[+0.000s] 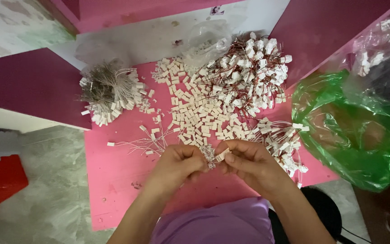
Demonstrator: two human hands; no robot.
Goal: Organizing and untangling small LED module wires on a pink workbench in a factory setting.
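Observation:
My left hand (178, 163) and my right hand (248, 161) meet over the near part of a pink table (113, 176). The right hand pinches a small white plastic connector (222, 155) between thumb and fingers. The left hand grips a small bundle of thin wire ends (209, 153) right against that connector. Just beyond the hands lies a heap of loose white connectors (199, 115). A few single wires with white ends (152, 138) lie to the left of the hands.
A pile of red-wired connectors (249, 72) sits at the back right and trails toward my right hand. A bundle of pale-wired connectors (107, 92) lies at the back left. A green plastic bag (357, 131) stands right. A clear bag (206, 38) lies behind.

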